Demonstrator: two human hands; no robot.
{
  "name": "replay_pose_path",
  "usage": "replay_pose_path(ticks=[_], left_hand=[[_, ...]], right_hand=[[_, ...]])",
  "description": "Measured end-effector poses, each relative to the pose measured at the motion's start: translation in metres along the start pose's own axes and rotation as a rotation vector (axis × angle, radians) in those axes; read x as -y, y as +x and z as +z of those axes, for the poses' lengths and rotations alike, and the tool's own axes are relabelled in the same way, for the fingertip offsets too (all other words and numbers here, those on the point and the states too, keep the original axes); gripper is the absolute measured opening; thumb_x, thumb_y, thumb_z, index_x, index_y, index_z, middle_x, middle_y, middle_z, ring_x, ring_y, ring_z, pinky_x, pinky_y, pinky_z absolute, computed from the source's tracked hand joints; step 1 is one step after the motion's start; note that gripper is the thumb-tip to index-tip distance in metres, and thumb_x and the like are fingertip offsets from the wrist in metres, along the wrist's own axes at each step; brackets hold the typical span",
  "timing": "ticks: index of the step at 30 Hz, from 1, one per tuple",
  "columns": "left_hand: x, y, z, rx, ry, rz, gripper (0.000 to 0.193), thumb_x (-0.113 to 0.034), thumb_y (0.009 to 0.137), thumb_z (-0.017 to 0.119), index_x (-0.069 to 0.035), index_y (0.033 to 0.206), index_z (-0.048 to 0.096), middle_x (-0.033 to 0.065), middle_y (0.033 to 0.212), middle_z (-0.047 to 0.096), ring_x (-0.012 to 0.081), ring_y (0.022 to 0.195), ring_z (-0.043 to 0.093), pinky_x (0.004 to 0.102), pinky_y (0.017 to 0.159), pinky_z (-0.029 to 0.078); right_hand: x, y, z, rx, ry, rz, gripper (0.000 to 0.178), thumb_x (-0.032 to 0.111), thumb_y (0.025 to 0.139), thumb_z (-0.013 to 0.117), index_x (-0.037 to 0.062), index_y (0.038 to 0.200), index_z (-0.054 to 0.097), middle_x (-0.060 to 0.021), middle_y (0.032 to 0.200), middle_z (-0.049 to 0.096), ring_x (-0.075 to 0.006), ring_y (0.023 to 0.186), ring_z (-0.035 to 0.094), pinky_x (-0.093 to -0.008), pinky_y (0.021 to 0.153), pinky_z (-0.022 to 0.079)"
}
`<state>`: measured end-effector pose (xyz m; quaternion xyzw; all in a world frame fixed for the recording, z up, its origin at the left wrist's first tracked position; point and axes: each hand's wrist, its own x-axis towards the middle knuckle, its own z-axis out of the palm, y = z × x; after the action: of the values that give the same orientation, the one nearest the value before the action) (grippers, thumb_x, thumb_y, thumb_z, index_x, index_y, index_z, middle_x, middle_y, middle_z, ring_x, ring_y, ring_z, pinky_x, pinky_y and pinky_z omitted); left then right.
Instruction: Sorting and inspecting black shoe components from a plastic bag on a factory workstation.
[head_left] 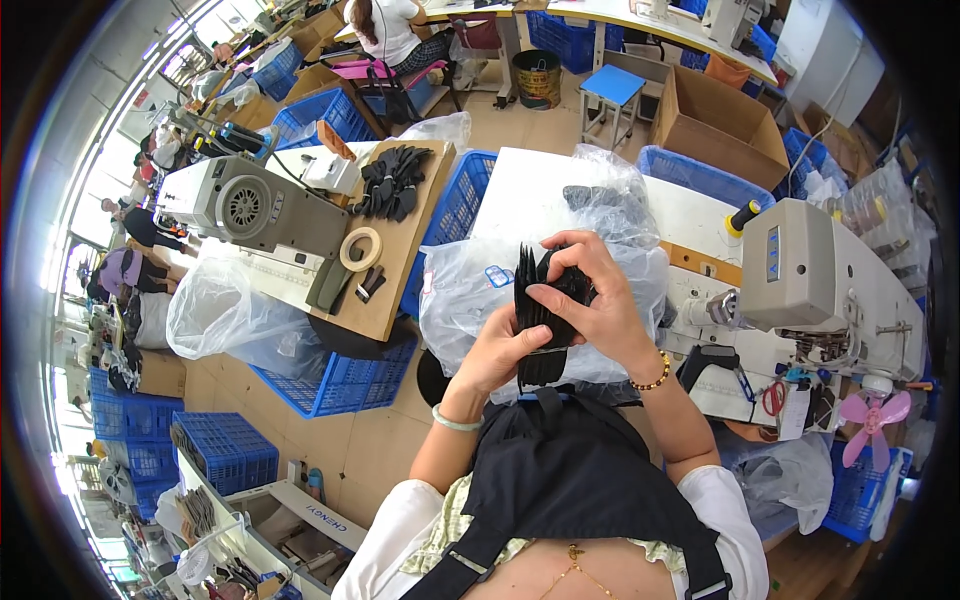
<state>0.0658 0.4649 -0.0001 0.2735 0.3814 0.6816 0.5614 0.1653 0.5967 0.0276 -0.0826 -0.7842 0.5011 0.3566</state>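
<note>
In front of my chest I hold a stack of thin black pieces point(537, 365), stood on edge so that their edges show as a row of layers; they look like cut fabric, but the exact kind I cannot tell. My left hand point(492, 350) grips the stack from its lower left, thumb across the front. My right hand point(606, 308) is bent round the upper right part, thumb pressed on the near face and fingers curled over the top. Under the stack, a clear plastic bag point(455, 325) lies spread on the white table point(525, 185).
A sewing machine point(800, 265) stands close on my right, with red-handled scissors point(773, 398) and a pink fan point(874, 425). On the left, another machine point(255, 205) adjoins a wooden board point(425, 200) bearing black gloves point(392, 183) and a tape roll point(360, 248). Blue crates point(345, 385) flank the table.
</note>
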Motion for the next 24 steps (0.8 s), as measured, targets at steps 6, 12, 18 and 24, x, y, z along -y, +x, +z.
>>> replay_pose_path(ticks=[6, 12, 18, 24], left_hand=[[-0.0036, -0.0014, 0.0024, 0.006, 0.008, -0.014, 0.057, -0.028, 0.081, 0.069, 0.007, 0.119, 0.045, 0.0143, 0.106, 0.060, 0.0211, 0.096, 0.062, 0.0316, 0.082, 0.052], [-0.0021, -0.0031, -0.0019, 0.007, 0.025, -0.019, 0.061, -0.029, 0.081, 0.070, 0.008, 0.121, 0.042, 0.0151, 0.111, 0.058, 0.0238, 0.097, 0.062, 0.0350, 0.087, 0.051], [-0.0024, -0.0062, -0.0001, 0.054, 0.015, -0.027, 0.064, -0.039, 0.083, 0.066, 0.009, 0.119, 0.044, 0.0169, 0.105, 0.061, 0.0234, 0.095, 0.063, 0.0341, 0.085, 0.051], [-0.0031, -0.0073, 0.0016, 0.041, 0.051, -0.027, 0.067, -0.045, 0.083, 0.064, 0.009, 0.118, 0.045, 0.0174, 0.102, 0.062, 0.0231, 0.094, 0.063, 0.0338, 0.084, 0.051]], right_hand=[[0.0046, -0.0018, 0.0027, -0.038, -0.023, -0.005, 0.020, 0.012, 0.075, 0.071, 0.0060, 0.085, 0.055, -0.0111, 0.108, 0.053, -0.0216, 0.098, 0.052, -0.0301, 0.082, 0.042], [0.0105, -0.0001, 0.0070, -0.233, -0.236, -0.085, 0.021, 0.013, 0.069, 0.068, 0.0104, 0.090, 0.062, -0.0071, 0.113, 0.054, -0.0229, 0.092, 0.054, -0.0330, 0.077, 0.046], [0.0057, 0.0007, 0.0063, -0.104, -0.305, -0.171, 0.038, 0.010, 0.067, 0.062, 0.0187, 0.103, 0.067, -0.0069, 0.119, 0.052, -0.0208, 0.087, 0.053, -0.0330, 0.078, 0.045], [0.0051, -0.0002, 0.0066, -0.091, -0.270, -0.149, 0.034, 0.010, 0.068, 0.062, 0.0179, 0.100, 0.067, -0.0076, 0.117, 0.053, -0.0211, 0.087, 0.054, -0.0350, 0.080, 0.045]])
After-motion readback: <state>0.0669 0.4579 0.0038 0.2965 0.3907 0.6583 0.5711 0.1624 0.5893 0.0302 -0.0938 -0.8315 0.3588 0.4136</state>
